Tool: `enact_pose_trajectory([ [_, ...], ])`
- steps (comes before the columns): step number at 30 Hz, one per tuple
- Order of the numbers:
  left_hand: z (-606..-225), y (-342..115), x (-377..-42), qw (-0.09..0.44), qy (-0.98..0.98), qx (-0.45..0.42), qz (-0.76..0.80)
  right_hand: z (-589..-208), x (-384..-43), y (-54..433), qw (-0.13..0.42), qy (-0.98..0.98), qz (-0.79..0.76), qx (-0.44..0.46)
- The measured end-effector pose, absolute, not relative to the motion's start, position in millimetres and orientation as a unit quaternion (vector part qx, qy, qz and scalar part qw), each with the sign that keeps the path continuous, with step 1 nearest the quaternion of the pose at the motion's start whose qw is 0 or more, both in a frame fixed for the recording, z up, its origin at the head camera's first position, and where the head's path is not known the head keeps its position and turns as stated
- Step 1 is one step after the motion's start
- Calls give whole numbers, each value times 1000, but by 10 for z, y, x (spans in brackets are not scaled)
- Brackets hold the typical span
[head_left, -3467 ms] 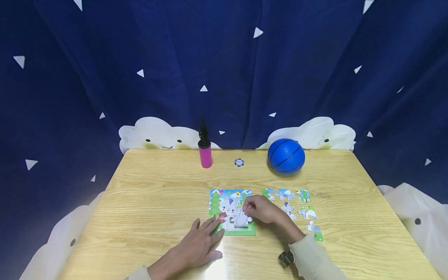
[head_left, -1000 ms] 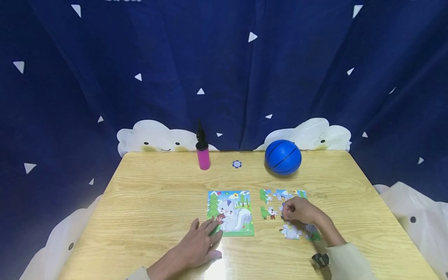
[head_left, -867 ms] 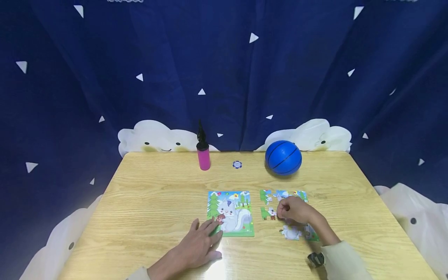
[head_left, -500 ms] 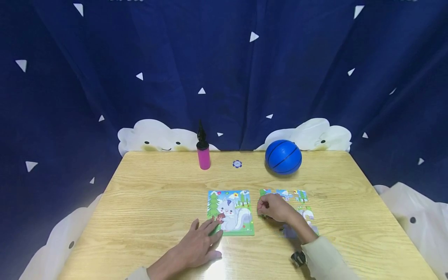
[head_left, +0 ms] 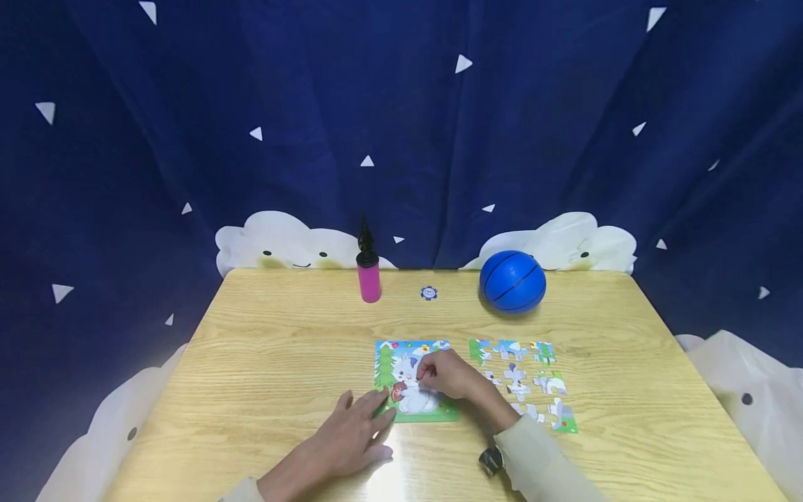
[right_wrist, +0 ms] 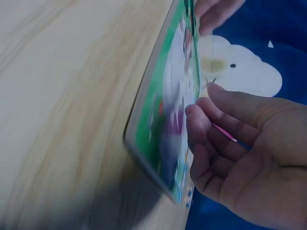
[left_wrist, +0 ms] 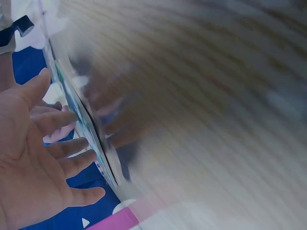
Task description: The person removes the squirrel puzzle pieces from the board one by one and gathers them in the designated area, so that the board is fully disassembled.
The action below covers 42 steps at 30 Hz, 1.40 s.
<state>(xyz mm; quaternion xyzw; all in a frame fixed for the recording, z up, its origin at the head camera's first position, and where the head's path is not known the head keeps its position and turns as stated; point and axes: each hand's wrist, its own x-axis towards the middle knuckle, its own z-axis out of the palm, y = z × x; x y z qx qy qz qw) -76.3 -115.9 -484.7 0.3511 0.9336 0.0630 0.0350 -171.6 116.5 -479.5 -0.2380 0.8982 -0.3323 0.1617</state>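
A squirrel jigsaw board point(head_left: 433, 417) lies flat in the middle of the table; its face shows at a steep angle in the right wrist view. My left hand point(head_left: 348, 434) rests at its near left corner, fingers spread and fingertips on the edge. Over the board's right half is my right hand point(head_left: 453, 375), palm side showing in the right wrist view. Its fingers point(right_wrist: 194, 117) are loosely curled near the picture, and no piece shows between them. To the right lie several loose jigsaw pieces point(head_left: 517, 382) in rows, some partly covered by my right forearm.
Behind the board stand a pink pump point(head_left: 369, 282) with a black pointed top and a blue ball point(head_left: 513, 282). A blue-and-white poker chip point(head_left: 429, 293) lies between them. The wooden table point(head_left: 282, 335) ends at a dark blue curtain point(head_left: 401, 104).
My right hand was over the board beside a raised piece, then moved right among the loose pieces, and is now back left over the board. My left hand has barely shifted.
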Motion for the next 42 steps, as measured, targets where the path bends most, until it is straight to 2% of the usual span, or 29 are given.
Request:
enact_pose_trajectory([
  [13, -4834, -1271, -728, 53, 934, 351, 47, -4848, -1697, 806, 187, 890, -340, -240],
  [30, -4860, -1286, -697, 61, 932, 355, 37, -4841, -1671, 703, 202, 890, -336, -232],
  [42, -4856, -1279, -695, 44, 933, 358, 14, -4823, -1703, 717, 203, 881, -359, -233],
])
